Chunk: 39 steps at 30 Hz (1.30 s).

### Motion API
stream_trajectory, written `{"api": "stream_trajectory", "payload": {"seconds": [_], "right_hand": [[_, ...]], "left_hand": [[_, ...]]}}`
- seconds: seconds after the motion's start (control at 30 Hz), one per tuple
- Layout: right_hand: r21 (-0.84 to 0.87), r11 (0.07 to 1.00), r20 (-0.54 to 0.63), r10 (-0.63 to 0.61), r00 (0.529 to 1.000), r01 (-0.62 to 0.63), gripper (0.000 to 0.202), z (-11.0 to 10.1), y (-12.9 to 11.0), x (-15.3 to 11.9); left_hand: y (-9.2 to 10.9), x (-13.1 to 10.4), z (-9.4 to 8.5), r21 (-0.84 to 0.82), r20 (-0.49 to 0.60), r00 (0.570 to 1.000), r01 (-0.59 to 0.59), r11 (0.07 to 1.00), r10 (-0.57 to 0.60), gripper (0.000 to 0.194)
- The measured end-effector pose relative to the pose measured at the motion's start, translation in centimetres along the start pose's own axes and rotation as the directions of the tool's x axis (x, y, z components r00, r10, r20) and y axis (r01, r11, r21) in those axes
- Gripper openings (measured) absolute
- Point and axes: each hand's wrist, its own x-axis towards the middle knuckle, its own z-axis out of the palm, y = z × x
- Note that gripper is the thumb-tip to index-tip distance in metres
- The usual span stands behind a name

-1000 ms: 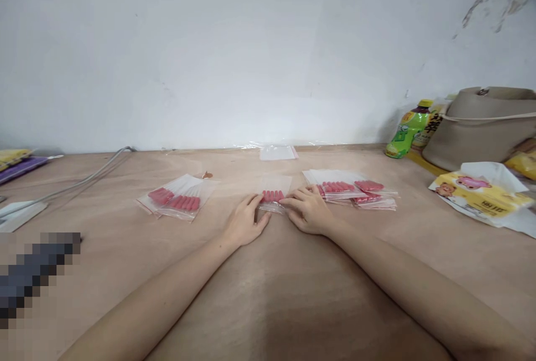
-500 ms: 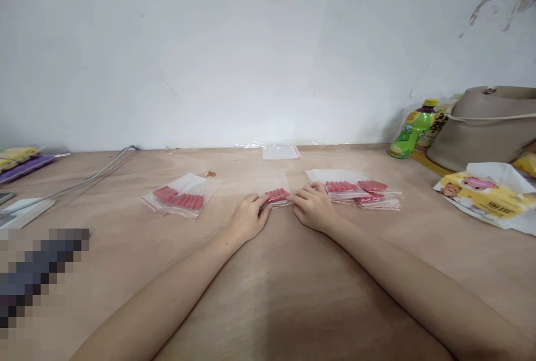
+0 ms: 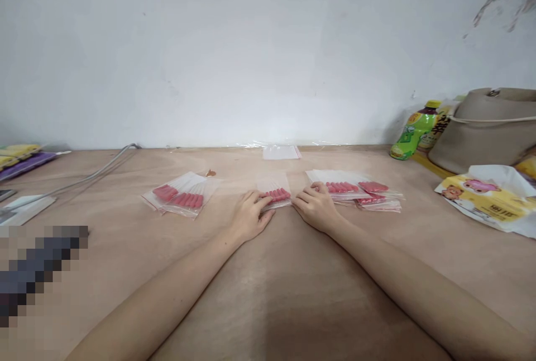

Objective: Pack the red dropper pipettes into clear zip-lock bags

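A small clear zip bag (image 3: 278, 194) lies flat in the middle of the table, with several red-tipped white sticks inside. At its lower left edge, my left hand (image 3: 250, 215) is closed on it, fingers over the plastic and thumb below. My right hand (image 3: 317, 208) has its fingers bent together, their tips at the bag's lower right corner; the exact grip there is hard to see. Similar filled bags are fanned out to the left (image 3: 184, 196). More filled bags (image 3: 341, 186) are piled just beyond my right hand, some overlapping.
A flat stack of white zip bags (image 3: 280, 152) lies by the wall. On the right are a green drink bottle (image 3: 414, 131), a beige bag (image 3: 481, 132) and a yellow-and-white packet (image 3: 489, 196). A grey cable (image 3: 100, 171) and a purple-yellow packet (image 3: 25, 161) lie left.
My left fingers have moved a little further over the bag, and its thumb has shifted right. My right fingertips have shifted slightly down at the bag's right corner.
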Motion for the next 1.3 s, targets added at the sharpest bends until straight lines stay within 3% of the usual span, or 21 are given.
{"api": "stream_trajectory", "payload": {"seconds": [0.4, 0.63, 0.8, 1.1, 1.3], "right_hand": [[0.086, 0.996, 0.074, 0.006, 0.997, -0.013, 0.02, 0.0, -0.3, 0.4], [0.099, 0.994, 0.084, 0.037, 0.996, -0.046, 0.021, -0.2, -0.4, 0.4], [0.082, 0.995, 0.084, 0.046, 0.995, -0.053, 0.019, -0.5, -0.4, 0.1], [0.101, 0.992, 0.064, 0.065, 0.996, -0.071, 0.018, -0.5, -0.3, -0.1], [0.103, 0.992, 0.072, 0.064, 0.995, -0.071, 0.018, -0.6, -0.4, -0.1]], "left_hand": [[0.8, 2.9, 2.7, 0.06, 0.018, 0.968, -0.25, 0.966, 0.249, 0.018], [0.5, 3.7, 3.0, 0.09, 0.074, 0.935, -0.352, 0.932, 0.346, 0.025], [0.1, 3.4, 2.0, 0.099, 0.088, 0.927, -0.373, 0.923, 0.365, 0.029], [-2.3, 0.0, -2.1, 0.15, 0.102, 0.939, -0.34, 0.929, 0.327, 0.027], [-2.2, -0.5, -2.7, 0.168, 0.082, 0.963, -0.267, 0.949, 0.256, 0.032]]}}
